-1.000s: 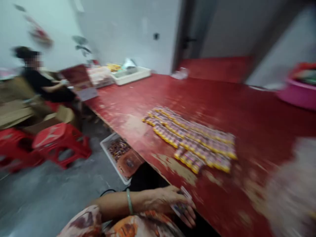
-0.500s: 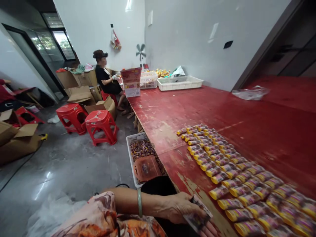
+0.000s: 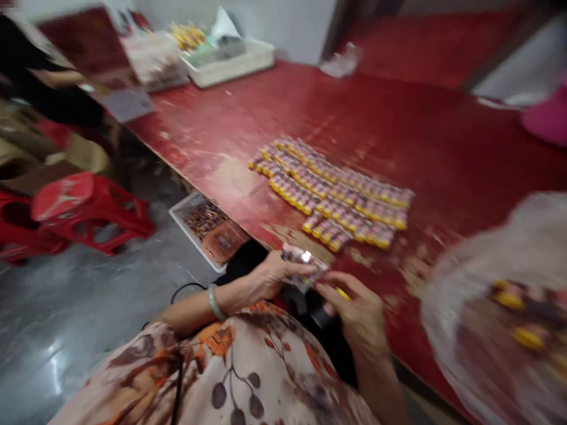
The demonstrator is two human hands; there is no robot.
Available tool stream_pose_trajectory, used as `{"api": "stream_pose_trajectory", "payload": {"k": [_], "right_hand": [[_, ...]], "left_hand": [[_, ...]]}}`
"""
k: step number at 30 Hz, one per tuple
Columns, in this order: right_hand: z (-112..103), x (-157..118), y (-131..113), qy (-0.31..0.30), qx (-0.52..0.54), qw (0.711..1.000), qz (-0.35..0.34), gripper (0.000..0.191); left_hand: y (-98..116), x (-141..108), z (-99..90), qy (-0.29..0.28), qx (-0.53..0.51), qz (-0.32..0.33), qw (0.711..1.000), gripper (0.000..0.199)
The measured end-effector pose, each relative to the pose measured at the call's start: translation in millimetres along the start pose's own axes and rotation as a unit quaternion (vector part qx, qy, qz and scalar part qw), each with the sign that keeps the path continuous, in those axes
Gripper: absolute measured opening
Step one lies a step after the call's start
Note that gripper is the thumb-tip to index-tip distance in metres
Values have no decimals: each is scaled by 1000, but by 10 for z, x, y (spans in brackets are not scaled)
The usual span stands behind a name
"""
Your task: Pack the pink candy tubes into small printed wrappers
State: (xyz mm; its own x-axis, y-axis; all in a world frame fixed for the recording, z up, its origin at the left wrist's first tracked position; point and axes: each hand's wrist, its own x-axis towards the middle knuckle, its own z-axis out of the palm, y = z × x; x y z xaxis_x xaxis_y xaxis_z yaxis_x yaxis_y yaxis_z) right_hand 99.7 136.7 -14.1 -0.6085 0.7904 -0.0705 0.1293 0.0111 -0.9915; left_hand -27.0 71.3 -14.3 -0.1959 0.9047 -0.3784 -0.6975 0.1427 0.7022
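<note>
Over the red-painted table (image 3: 443,136), a printed packet (image 3: 303,265) is pinched in the nearly closed left hand (image 3: 279,274), the half-curled right hand (image 3: 359,313) is held just beside it, its grip unclear, and rows of yellow-capped tubes (image 3: 332,195) are laid out beyond.

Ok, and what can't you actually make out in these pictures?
Head view:
- Packet in the left hand: blur and glare hide its printing.
- Yellow item by the right hand: fingers and blur hide most of it.
- Clear plastic bag: blurred, cut off by the right edge.
- Co-worker: blurred, cut off by the top-left corner.
</note>
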Motion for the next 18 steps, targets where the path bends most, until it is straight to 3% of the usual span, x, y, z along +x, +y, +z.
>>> {"api": "stream_pose_trajectory", "payload": {"k": [2, 5, 11, 18], "right_hand": [[-83, -146, 63, 23, 16, 998, 53, 34], [-91, -116, 114, 10, 71, 993, 92, 28], [-132, 17, 207, 41, 123, 985, 113, 23], [-216, 102, 214, 7, 81, 988, 132, 30]], "left_hand": [[18, 6, 0, -1, -6, -2, 1000, 34], [15, 11, 3, 5, -18, -20, 1000, 35], [1, 63, -62, 22, 10, -88, 996, 39], [7, 174, -177, 20, 48, -78, 996, 41]]}}
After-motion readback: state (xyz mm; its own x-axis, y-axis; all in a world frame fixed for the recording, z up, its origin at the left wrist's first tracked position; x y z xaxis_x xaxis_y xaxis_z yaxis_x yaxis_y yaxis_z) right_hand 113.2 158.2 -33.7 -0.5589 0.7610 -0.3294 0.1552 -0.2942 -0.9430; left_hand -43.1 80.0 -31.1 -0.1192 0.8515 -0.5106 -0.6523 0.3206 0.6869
